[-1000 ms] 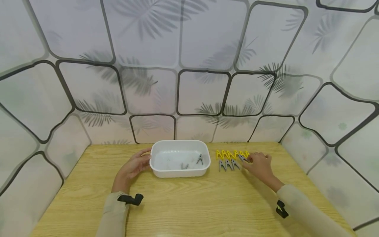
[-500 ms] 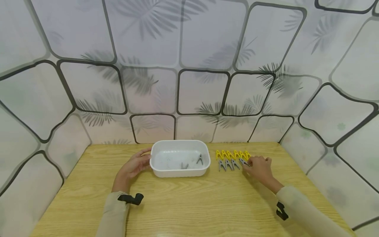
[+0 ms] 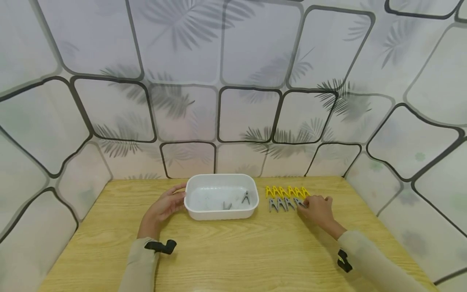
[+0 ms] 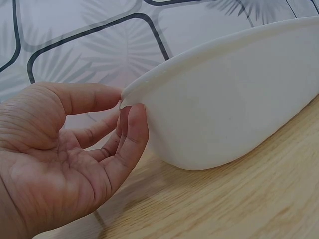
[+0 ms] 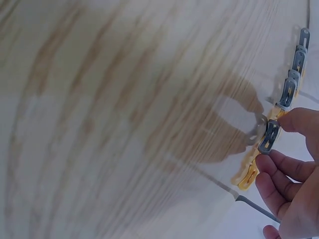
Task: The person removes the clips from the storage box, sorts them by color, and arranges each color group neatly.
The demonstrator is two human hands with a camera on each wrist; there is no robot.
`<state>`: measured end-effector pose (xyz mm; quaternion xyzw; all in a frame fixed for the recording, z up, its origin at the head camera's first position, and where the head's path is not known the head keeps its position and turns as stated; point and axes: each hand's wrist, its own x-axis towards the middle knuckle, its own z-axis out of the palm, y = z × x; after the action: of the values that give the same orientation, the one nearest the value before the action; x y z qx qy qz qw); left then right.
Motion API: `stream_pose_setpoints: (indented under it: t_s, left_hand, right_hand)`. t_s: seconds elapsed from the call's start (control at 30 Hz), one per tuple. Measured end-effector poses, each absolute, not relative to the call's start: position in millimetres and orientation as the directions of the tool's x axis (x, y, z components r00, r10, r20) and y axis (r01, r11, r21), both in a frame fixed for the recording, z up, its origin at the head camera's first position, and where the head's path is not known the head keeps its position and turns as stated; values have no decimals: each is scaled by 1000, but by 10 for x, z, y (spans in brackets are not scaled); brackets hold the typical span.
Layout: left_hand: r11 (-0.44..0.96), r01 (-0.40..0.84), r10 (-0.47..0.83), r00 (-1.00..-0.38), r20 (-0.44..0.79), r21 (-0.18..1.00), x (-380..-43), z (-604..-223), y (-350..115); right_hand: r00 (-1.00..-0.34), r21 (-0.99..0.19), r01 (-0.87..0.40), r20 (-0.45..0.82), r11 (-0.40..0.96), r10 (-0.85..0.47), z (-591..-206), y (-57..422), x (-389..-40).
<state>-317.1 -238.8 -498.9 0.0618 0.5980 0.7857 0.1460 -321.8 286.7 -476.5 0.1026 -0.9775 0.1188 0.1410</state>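
My left hand (image 3: 168, 206) holds the left end of a white plastic tub (image 3: 221, 215). In the left wrist view its thumb meets the rim and its curled fingers lie against the wall just below. Two grey clothespins lie inside the tub, one of them a grey clothespin (image 3: 246, 197) near the right side. My right hand (image 3: 320, 211) pinches another grey clothespin (image 5: 269, 136) between thumb and fingers, at the right end of a row of grey clothespins (image 3: 280, 204). Behind that row stands a line of yellow clothespins (image 3: 280, 192).
Everything is on a light wooden table (image 3: 226, 255). A patterned wall covering (image 3: 248, 113) rises behind the table and along both sides. Each sleeve has a black strap at the wrist.
My right hand has brought its grey clothespin slightly toward me, from against the yellow ones down into line with the grey row. The left hand and tub stay in place.
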Motion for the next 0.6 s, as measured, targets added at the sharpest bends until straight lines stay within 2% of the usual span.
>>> stream_pose_setpoints:
  t_s: [0.6]
  left_hand:
    - [-266, -142, 303, -951, -57, 953, -3171, -4972, -2392]
  right_hand:
    - [-958, -245, -203, 250, 948, -141, -4752, 2802, -3216]
